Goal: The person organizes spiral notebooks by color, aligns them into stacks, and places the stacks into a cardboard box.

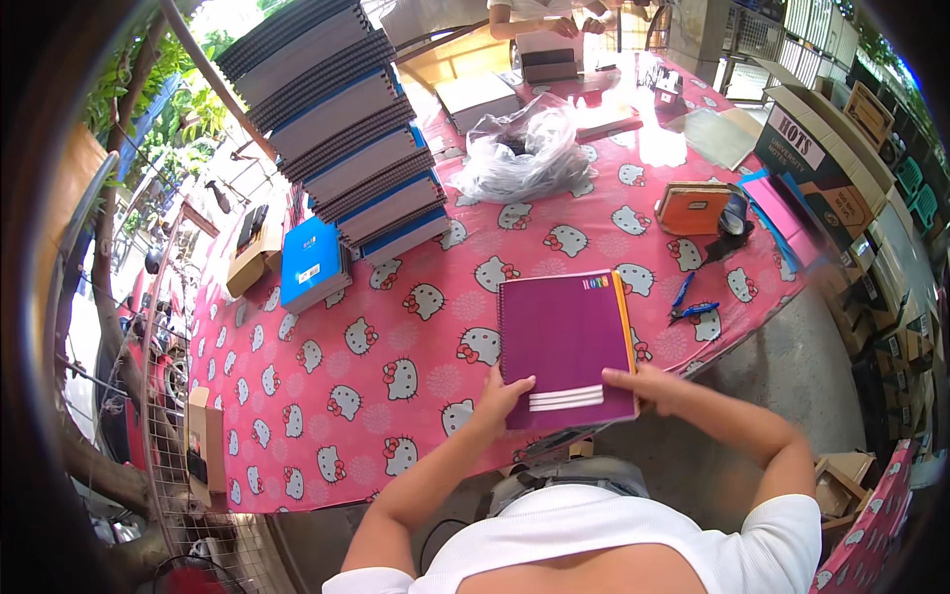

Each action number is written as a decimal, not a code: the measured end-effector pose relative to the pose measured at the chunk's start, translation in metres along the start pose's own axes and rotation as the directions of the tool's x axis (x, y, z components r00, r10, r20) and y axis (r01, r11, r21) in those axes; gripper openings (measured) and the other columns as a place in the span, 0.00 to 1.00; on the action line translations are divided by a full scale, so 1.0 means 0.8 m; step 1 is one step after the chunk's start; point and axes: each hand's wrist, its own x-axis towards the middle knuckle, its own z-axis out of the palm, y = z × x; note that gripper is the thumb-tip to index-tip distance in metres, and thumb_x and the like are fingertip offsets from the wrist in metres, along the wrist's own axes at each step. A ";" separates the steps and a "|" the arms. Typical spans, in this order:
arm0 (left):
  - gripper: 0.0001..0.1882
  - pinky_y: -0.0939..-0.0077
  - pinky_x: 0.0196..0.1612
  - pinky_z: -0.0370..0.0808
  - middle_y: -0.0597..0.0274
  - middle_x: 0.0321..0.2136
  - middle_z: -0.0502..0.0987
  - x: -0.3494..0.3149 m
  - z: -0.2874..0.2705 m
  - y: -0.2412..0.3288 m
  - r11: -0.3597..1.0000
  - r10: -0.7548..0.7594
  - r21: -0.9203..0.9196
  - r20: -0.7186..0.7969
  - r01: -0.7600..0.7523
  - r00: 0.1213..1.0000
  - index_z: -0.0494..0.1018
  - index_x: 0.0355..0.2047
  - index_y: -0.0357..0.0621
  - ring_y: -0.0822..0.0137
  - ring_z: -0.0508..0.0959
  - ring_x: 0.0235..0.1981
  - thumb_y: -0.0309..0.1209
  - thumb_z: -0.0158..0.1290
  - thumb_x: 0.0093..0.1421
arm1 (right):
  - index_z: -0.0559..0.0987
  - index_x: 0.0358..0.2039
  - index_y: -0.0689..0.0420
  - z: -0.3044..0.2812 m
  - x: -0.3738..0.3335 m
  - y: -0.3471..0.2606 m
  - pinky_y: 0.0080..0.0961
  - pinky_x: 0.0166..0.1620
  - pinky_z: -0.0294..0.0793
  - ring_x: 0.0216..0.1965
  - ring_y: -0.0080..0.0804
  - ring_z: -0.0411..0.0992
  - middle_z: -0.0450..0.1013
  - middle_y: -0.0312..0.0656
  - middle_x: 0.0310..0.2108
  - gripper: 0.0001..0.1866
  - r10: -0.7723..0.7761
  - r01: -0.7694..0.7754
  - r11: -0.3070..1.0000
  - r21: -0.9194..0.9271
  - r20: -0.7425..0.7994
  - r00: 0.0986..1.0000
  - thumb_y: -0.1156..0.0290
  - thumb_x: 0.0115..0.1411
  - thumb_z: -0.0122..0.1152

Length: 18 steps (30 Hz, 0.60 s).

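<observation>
A purple spiral notebook (564, 332) lies at the table's front edge, its coil on the left and a yellow-orange strip along its right side. White bars mark the lower part of its cover. My left hand (500, 398) grips the lower left edge with the thumb on top. At the lower right edge, my right hand (645, 387) holds it the same way, its thumb over the cover. The fingers under the notebook are hidden. Whether more notebooks lie beneath the top one, I cannot tell.
A tall stack of spiral notebooks (341, 129) rises at the back left, beside a blue notebook pile (314, 262). Around the pink table (376, 436) are a plastic bag (524, 153), an orange box (690, 210), blue cutters (693, 309) and a carton (792, 139). Another person's hands (577, 27) are at the far side.
</observation>
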 end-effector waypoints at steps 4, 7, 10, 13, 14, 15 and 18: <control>0.36 0.63 0.52 0.71 0.53 0.51 0.65 -0.021 -0.020 -0.023 0.973 0.016 0.227 0.079 -0.033 0.997 0.53 0.60 0.43 0.61 0.70 0.51 0.31 0.59 0.54 | 0.69 0.53 0.61 0.024 -0.016 0.098 0.35 0.44 0.73 0.42 0.32 0.72 0.73 0.42 0.43 0.36 -0.082 0.077 0.993 0.093 0.055 0.995 0.45 0.54 0.63; 0.43 0.65 0.58 0.64 0.49 0.55 0.61 -0.032 -0.025 -0.044 0.963 -0.001 0.268 0.098 -0.025 0.995 0.52 0.63 0.41 0.58 0.65 0.56 0.37 0.62 0.51 | 0.66 0.55 0.61 -0.007 -0.015 0.156 0.31 0.45 0.71 0.47 0.34 0.69 0.69 0.45 0.46 0.40 -0.056 0.054 0.998 0.029 0.049 0.997 0.47 0.51 0.67; 0.47 0.66 0.59 0.63 0.46 0.57 0.59 -0.054 -0.046 -0.043 0.899 0.124 0.392 0.196 -0.193 0.973 0.49 0.64 0.40 0.59 0.61 0.60 0.39 0.63 0.51 | 0.62 0.56 0.60 -0.031 -0.028 0.199 0.39 0.52 0.64 0.53 0.42 0.63 0.62 0.50 0.51 0.40 -0.757 0.442 0.643 -0.626 -0.430 0.492 0.55 0.48 0.69; 0.49 0.66 0.61 0.59 0.43 0.60 0.56 -0.082 -0.030 -0.014 0.938 0.088 0.300 0.283 -0.175 0.955 0.46 0.66 0.39 0.58 0.57 0.62 0.42 0.62 0.52 | 0.62 0.55 0.55 -0.029 -0.020 0.223 0.53 0.56 0.52 0.58 0.51 0.56 0.56 0.53 0.53 0.38 -0.902 0.141 0.193 -0.971 -0.119 0.416 0.60 0.45 0.68; 0.49 0.66 0.62 0.57 0.43 0.60 0.55 -0.080 -0.030 -0.022 0.920 0.164 0.305 0.272 -0.246 0.948 0.45 0.66 0.39 0.58 0.56 0.63 0.42 0.61 0.53 | 0.62 0.54 0.53 -0.018 -0.007 0.217 0.56 0.57 0.50 0.58 0.52 0.55 0.56 0.53 0.53 0.36 -0.944 0.174 0.123 -0.977 -0.061 0.324 0.60 0.45 0.68; 0.49 0.66 0.62 0.55 0.43 0.60 0.55 -0.071 -0.033 -0.036 0.896 0.237 0.313 0.261 -0.314 0.936 0.45 0.66 0.40 0.57 0.56 0.63 0.43 0.61 0.53 | 0.63 0.53 0.52 0.002 0.014 0.210 0.58 0.57 0.47 0.58 0.53 0.54 0.57 0.53 0.53 0.35 -0.974 0.202 0.052 -0.978 -0.005 0.227 0.60 0.46 0.67; 0.48 0.65 0.65 0.50 0.46 0.63 0.51 -0.062 -0.033 -0.045 0.889 0.310 0.265 0.249 -0.373 0.918 0.42 0.67 0.46 0.57 0.53 0.64 0.43 0.59 0.55 | 0.67 0.47 0.48 -0.003 0.064 0.208 0.61 0.61 0.39 0.61 0.51 0.52 0.56 0.50 0.56 0.27 -0.990 0.285 -0.143 -0.948 0.135 -0.046 0.55 0.48 0.65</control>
